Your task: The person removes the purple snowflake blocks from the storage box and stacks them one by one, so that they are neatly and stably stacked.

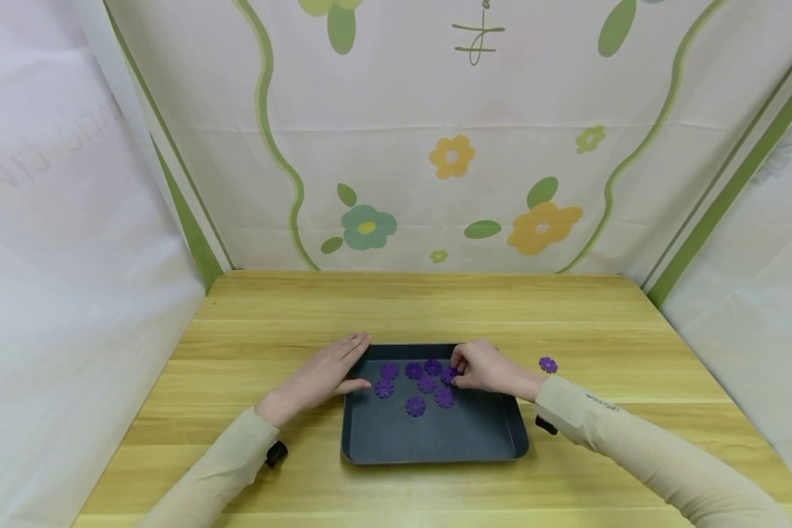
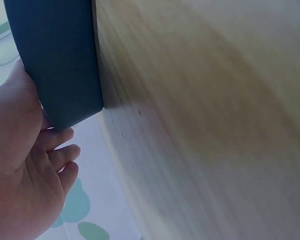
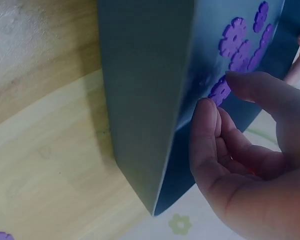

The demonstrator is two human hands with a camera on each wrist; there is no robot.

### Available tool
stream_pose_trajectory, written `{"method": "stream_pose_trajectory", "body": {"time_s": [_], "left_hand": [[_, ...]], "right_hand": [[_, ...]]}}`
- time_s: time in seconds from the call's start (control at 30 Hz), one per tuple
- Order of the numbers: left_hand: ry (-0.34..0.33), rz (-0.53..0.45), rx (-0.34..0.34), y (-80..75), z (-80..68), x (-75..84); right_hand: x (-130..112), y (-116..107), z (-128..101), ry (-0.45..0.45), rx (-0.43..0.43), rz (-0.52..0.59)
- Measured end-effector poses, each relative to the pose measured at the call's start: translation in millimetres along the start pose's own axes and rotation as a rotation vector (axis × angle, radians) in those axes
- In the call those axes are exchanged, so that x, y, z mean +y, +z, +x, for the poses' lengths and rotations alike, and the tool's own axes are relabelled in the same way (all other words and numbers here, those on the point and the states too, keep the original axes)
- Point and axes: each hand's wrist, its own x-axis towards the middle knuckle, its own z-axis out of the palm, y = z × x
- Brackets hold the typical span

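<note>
Here I see a dark tray (image 1: pixel 435 440) at lower centre of the head view, on a wooden table (image 1: pixel 251 330). My left hand (image 1: pixel 323 374) lies at the tray's left far corner, fingers straight along the rim and thumb over the edge, gripping nothing. In the left wrist view its palm (image 2: pixel 20 175) fills the lower left and the tray is only a dark slab at the upper left; the rest is blurred wood. My right hand (image 1: pixel 485 367) is at the tray's upper right, fingers curled; the thumb and forefinger touch a purple flower piece (image 1: pixel 449 375). The right wrist view shows that piece (image 3: pixel 219 91) just between the fingertips, partly covered, so I cannot tell for sure that it is pinched. The other purple pieces (image 1: pixel 414 385) cluster in the tray's far half between my hands. One loose piece (image 1: pixel 548 364) lies on the table right of the tray; its edge is cut off at the bottom left of the right wrist view
</note>
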Motion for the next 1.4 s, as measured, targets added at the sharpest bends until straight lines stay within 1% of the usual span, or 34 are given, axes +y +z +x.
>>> {"method": "stream_pose_trajectory", "body": {"time_s": [0.13,0.43,0.67,0.83,1.0,1.17,1.4], "left_hand": [[0.009,0.010,0.014,0.6,0.3,-0.3],[0.006,0.013,0.004,-1.4,-0.2,0.9],[0.006,0.013,0.003,-1.3,-0.5,1.0],[0.001,0.013,-0.002,-0.8,-0.7,1.2],[0.014,0.024,0.021,0.5,-0.2,1.0],[0.027,0.035,0.048,1.7,0.4,0.3],[0.022,0.043,0.038,2.3,-0.6,-0.5]], "right_hand": [[1.1,-3.1,-1.7,0.018,0.005,0.016],[3.7,-10.1,-9.7,0.057,0.017,0.031],[8.1,-18.6,-17.0,0.055,0.023,0.031],[11.8,-24.3,-21.1,0.071,0.032,0.029],[17.1,-28.6,-25.1,0.081,0.052,0.025],[22.9,-33.2,-29.1,0.067,0.079,0.016],[30.8,-44.4,-36.6,0.086,0.097,0.030]]}}
